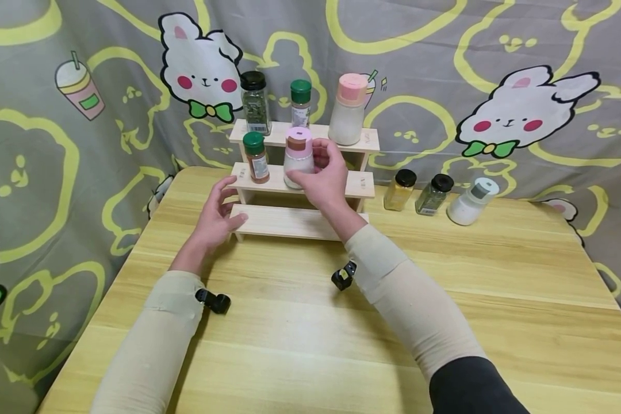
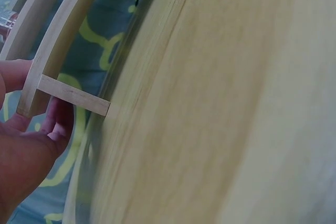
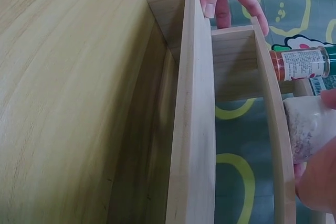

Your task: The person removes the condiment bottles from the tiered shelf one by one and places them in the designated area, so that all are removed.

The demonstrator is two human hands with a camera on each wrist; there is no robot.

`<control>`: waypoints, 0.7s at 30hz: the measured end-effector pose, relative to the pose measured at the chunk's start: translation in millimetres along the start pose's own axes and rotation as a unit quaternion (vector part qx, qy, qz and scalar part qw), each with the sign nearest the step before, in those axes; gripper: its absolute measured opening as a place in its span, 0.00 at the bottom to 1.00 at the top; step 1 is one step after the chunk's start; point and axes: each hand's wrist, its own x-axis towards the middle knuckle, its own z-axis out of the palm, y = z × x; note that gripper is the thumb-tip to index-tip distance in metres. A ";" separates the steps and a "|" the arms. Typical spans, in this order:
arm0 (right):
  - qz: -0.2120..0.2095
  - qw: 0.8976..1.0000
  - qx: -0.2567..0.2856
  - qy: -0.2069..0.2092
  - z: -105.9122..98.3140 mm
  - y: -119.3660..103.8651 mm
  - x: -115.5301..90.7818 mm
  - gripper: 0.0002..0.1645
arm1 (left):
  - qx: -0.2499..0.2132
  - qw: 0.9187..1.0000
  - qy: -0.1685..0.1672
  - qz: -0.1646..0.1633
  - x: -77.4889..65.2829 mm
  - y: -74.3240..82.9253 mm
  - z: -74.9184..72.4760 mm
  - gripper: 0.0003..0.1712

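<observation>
A three-step wooden rack (image 1: 295,221) stands at the back of the table. My left hand (image 1: 215,215) grips its left end, thumb on top of the lowest step and fingers round the side, as the left wrist view also shows. With my right hand (image 1: 327,175) I hold a pink-capped glass shaker (image 1: 299,161) of white grains upright at the middle step, thumb in front and fingers behind. In the right wrist view the base of this shaker (image 3: 307,129) is right at the step's edge. Left of it on that step is a green-capped spice jar (image 1: 257,160) with reddish contents.
The top step bears a black-capped herb jar (image 1: 255,106), a green-capped jar (image 1: 301,103) and another pink-capped shaker (image 1: 348,112). Right of the rack stand a yellow spice jar (image 1: 399,192), a black-capped jar (image 1: 433,195) and a white-capped shaker (image 1: 471,204). A patterned curtain (image 1: 419,52) hangs behind.
</observation>
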 end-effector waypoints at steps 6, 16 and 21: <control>-0.003 1.000 0.011 0.003 -3.4 -1.6 -0.3 0.38 | -0.004 1.000 -0.005 -0.001 -2.5 7.1 1.8 0.51; -0.014 1.000 0.020 0.006 -15.5 -4.8 -3.9 0.37 | -0.003 1.000 -0.007 -0.010 -11.4 27.3 7.2 0.49; -0.019 1.000 0.022 0.011 -21.5 -5.0 -5.4 0.36 | -0.001 1.000 -0.008 -0.011 -11.7 27.9 6.8 0.48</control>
